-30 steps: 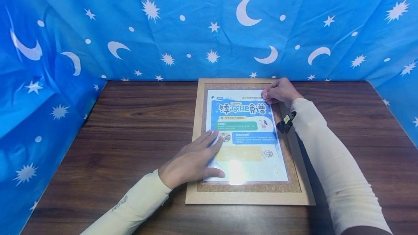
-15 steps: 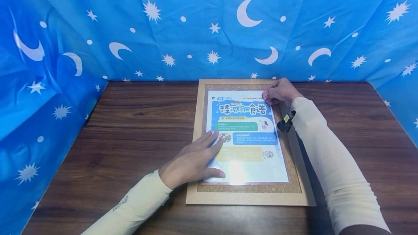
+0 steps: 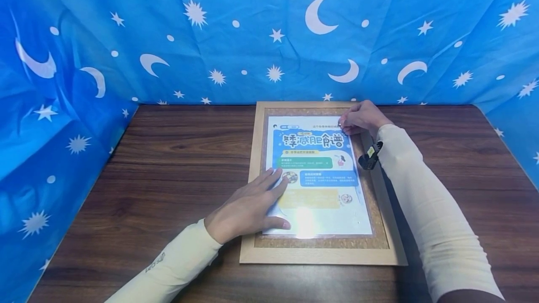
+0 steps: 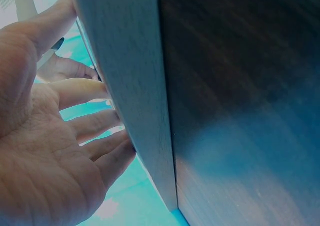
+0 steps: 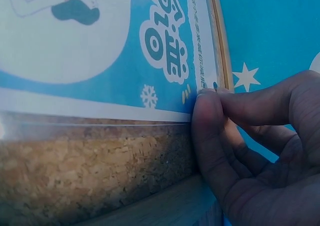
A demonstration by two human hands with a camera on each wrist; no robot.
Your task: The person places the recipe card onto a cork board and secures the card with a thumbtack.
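Your left hand (image 3: 248, 205) rests, fingers spread, on the lower left of the glossy blue-and-white printed sheet (image 3: 316, 172), which lies on the wood-framed cork board (image 3: 322, 256); at its upper right corner your right hand (image 3: 363, 118) pinches a tiny dark object (image 5: 215, 86), mostly hidden

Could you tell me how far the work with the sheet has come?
Done: the sheet lies on the cork board, within its frame. In hand: the left hand rests on the sheet; the right hand seems to pinch a tiny item, mostly hidden, at the upper right corner. Still to do: probably finishing that corner; whether the others are fixed, I cannot tell.
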